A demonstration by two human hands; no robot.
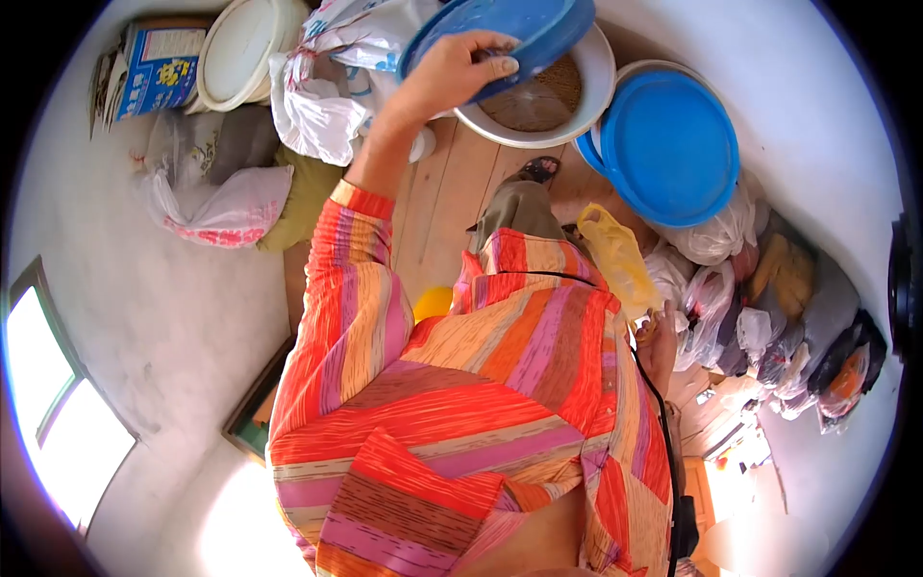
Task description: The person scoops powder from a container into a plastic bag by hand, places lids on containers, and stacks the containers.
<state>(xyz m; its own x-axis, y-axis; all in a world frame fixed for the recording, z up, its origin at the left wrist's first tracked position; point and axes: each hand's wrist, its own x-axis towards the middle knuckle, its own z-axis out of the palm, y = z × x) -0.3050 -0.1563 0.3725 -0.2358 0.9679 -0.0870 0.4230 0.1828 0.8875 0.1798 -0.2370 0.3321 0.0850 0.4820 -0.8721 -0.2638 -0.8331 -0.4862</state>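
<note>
My left hand (452,77) grips the rim of a blue lid (538,34), thumb on its near edge. Tilted, the lid is raised over a white bucket (598,82) and covers part of its mouth. Brown grain (558,88) and some clear plastic show inside the bucket. Down at my right side, my right hand (658,338) is closed on the top of a yellow plastic bag (615,260). The bag hangs beside my leg, and its contents are hidden.
Another bucket with a blue lid (673,144) stands to the right. Several stuffed plastic bags (711,298) line the right wall. White sacks (322,96), a white-lidded bucket (240,53) and a blue box (159,72) are at the upper left. Wooden floorboards (437,192) lie below.
</note>
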